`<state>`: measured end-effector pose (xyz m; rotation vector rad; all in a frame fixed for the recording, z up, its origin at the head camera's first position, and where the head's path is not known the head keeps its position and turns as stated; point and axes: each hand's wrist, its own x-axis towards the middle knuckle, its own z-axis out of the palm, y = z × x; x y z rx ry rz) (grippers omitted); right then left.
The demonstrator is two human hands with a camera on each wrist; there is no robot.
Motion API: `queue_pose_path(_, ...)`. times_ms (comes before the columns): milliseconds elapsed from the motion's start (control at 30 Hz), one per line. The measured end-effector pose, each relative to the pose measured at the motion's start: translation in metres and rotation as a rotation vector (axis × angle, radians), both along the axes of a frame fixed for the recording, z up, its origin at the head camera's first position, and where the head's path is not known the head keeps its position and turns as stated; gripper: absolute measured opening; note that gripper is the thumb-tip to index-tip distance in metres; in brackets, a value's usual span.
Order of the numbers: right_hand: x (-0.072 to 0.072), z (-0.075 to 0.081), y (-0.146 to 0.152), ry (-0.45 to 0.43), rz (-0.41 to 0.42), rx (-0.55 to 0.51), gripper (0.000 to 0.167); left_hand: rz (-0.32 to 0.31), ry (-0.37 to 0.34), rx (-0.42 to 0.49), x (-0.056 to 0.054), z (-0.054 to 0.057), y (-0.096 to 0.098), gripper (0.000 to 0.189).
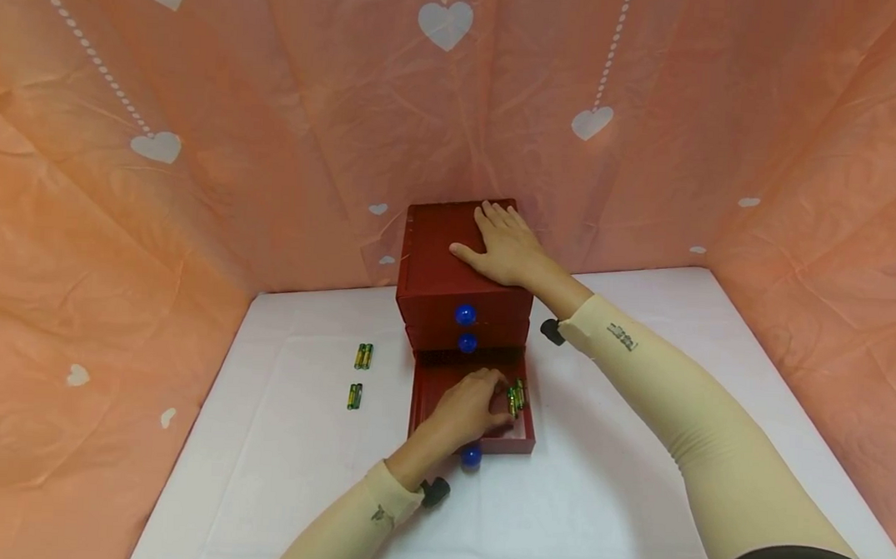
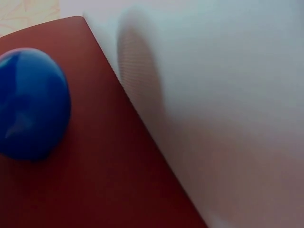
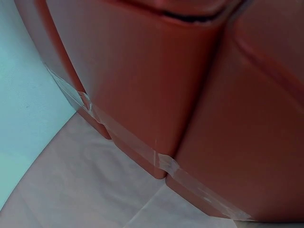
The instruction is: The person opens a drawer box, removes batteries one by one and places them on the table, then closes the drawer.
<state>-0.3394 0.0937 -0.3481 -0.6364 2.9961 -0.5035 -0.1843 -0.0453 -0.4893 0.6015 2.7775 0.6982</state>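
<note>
A small red chest of drawers (image 1: 449, 259) with blue knobs (image 1: 465, 314) stands at the back of the white table (image 1: 634, 488). Its bottom drawer (image 1: 524, 440) is pulled out toward me. My left hand (image 1: 472, 407) reaches into that drawer and pinches a bundle of green and yellow batteries (image 1: 516, 397) at its right side. On the chest's top, my right hand (image 1: 504, 244) lies flat with straight fingers. The left wrist view shows only the drawer front (image 2: 95, 175) and its blue knob (image 2: 31, 104). The right wrist view shows the chest's red side (image 3: 190, 95), close up.
Two pairs of batteries lie on the table left of the chest, one pair (image 1: 363, 356) behind the other pair (image 1: 354, 395). Orange cloth walls with white hearts (image 1: 445, 22) close in the table on three sides.
</note>
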Motion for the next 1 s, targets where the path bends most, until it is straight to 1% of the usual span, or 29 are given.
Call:
queue_pose_path(300, -0.0007, -0.0012, 0.0007, 0.002, -0.003, -0.001, 0.092, -0.012, 0.045, -0.071, -0.0009, -0.002, 0.0045, 0.05)
queue_pose_path(433, -0.0013, -0.0016, 0.0005, 0.0, -0.004, -0.001, 0.092, -0.012, 0.05, -0.08, -0.0017, -0.003, 0.0055, 0.051)
queue_pose_path(733, -0.0004, -0.0006, -0.0003, -0.001, -0.006, 0.0, 0.092, -0.025, 0.089, -0.111, -0.0034, -0.0058, 0.0078, 0.052)
queue_pose_path(1000, -0.0008, -0.0005, -0.0006, -0.003, -0.007, 0.01, 0.091, -0.032, 0.1, -0.112, -0.0031, -0.0057, 0.0073, 0.051)
